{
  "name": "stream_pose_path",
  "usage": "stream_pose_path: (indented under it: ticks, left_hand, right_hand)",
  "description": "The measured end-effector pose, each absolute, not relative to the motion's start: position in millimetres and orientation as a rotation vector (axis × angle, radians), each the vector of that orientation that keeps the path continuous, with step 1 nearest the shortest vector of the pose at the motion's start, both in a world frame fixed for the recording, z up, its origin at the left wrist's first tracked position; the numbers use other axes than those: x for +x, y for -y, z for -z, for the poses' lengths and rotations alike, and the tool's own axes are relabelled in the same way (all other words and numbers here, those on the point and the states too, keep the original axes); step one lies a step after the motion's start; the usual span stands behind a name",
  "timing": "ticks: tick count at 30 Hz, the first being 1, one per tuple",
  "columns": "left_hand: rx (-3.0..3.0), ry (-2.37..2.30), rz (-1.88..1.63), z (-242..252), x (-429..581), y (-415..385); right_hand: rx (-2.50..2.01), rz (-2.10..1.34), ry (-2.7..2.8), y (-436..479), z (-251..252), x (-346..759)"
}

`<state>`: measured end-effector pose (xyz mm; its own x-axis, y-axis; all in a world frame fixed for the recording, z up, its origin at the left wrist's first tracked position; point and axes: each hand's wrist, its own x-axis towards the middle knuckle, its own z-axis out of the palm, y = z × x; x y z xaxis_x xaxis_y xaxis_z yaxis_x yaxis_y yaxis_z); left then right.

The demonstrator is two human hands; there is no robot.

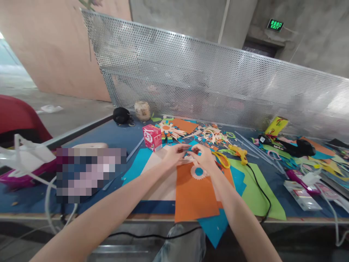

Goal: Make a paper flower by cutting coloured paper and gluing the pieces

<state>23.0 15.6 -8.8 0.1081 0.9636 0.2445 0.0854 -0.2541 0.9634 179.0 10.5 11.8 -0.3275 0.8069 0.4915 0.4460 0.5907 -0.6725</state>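
Over the coloured sheets, my left hand (176, 154) and my right hand (202, 155) meet with fingertips pinched close together. Between them is a small blue paper piece (188, 153), partly hidden by the fingers. Below my right hand, a pale ring with a toothed edge (194, 174) lies on an orange sheet (195, 200). Under my left forearm are a pale sheet (160, 187) and a blue sheet (136, 163). Yellow-handled scissors (223, 160) lie just right of my right hand, beside a yellow glue gun (240, 153).
A pink box (152, 138) stands left of my hands. Paper scraps (211, 134) pile up behind them. The glue gun's black cord (261, 187) crosses a green sheet (268, 203). A perforated metal screen (191, 76) bounds the table's back. White cables (49, 203) hang at the left.
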Motion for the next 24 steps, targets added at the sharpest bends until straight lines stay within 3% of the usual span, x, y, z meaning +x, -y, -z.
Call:
stream_pose_path:
  ticks: [24]
  left_hand:
    - [1.427,-0.823,-1.289,6,29,-15]
  right_hand:
    - [-1.029,-0.665,1.768,-15,-9,186]
